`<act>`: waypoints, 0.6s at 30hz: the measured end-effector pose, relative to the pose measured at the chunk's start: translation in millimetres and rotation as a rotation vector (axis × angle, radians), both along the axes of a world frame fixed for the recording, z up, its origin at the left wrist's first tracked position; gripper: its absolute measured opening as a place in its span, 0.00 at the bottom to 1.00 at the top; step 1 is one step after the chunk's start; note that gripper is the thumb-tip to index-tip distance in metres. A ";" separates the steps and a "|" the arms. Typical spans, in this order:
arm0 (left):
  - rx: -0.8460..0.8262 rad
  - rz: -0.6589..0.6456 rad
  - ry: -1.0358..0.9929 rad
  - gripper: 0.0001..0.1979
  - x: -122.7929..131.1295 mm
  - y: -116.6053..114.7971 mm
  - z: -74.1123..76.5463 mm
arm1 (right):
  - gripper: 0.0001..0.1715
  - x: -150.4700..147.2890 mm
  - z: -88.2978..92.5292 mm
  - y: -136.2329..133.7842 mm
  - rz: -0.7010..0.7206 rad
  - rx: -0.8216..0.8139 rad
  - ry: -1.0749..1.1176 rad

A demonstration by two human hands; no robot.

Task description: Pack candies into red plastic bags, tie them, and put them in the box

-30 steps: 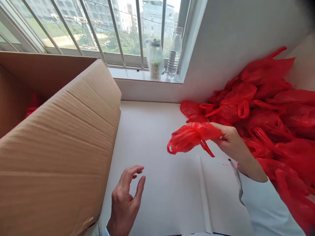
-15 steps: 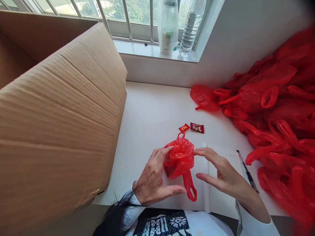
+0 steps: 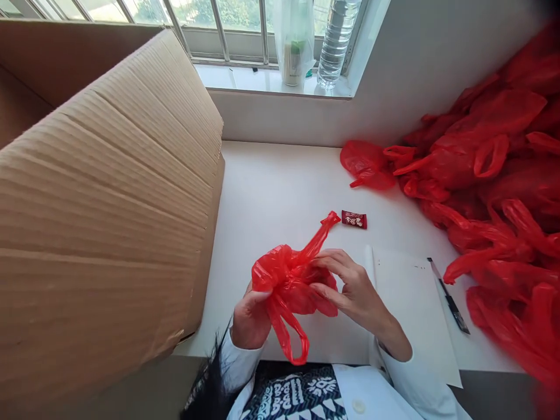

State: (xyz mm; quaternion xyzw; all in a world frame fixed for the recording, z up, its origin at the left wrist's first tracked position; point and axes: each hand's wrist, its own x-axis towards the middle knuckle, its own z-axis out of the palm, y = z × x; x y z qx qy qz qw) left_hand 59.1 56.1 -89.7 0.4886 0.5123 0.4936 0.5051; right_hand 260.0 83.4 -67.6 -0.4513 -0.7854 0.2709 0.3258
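Note:
A red plastic bag (image 3: 291, 280) is lifted between my hands over the white table (image 3: 271, 192). My left hand (image 3: 251, 318) grips its left side, thumb in front and the other fingers hidden behind the plastic. On the right side, my right hand (image 3: 343, 283) has its fingers and thumb closed on the crumpled plastic. One handle loop hangs down towards me, while the other end stretches up and to the right. Beyond that end lies a small dark red wrapped packet (image 3: 354, 219).
A big open cardboard box (image 3: 131, 192) stands at the left. Many red bags (image 3: 481, 157) are heaped along the right. White paper (image 3: 411, 303) and a black pen (image 3: 450, 303) lie right of my hands. A water bottle (image 3: 336, 46) stands on the windowsill.
Both hands have closed on the bag, which has moved left, opened out and been raised. The small bright red packet beside the dark one is no longer visible.

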 end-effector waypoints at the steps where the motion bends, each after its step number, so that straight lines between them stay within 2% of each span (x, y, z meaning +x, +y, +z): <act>1: 0.017 0.011 0.037 0.16 1.6 -3.3 -2.3 | 0.07 -0.7 -2.7 0.4 -0.012 0.029 -0.033; 3: 0.099 0.083 0.133 0.19 1.8 -9.5 -2.6 | 0.10 -1.9 -6.7 -0.2 -0.046 0.073 -0.088; 5: 0.315 0.125 0.421 0.28 -2.4 -13.6 4.5 | 0.13 -1.5 -7.2 -2.8 -0.063 0.083 -0.111; 7: 0.605 0.038 0.878 0.29 -8.4 -13.8 16.8 | 0.14 -0.1 -3.7 -6.6 -0.060 0.105 -0.130; 9: 0.766 -0.120 1.205 0.26 -12.4 -10.2 28.5 | 0.14 -0.1 1.7 -10.9 -0.041 0.147 -0.144; 11: 0.756 -0.210 1.223 0.21 -12.6 -4.2 35.3 | 0.12 -4.4 6.4 -14.2 -0.018 0.186 -0.155; 15: 0.632 -0.277 1.067 0.13 -9.3 4.1 37.0 | 0.03 -21.3 8.9 -12.9 -0.004 0.219 -0.237; 18: 0.544 -0.225 0.937 0.07 -15.6 3.9 38.0 | 0.12 -16.2 7.1 -7.2 0.000 0.236 -0.231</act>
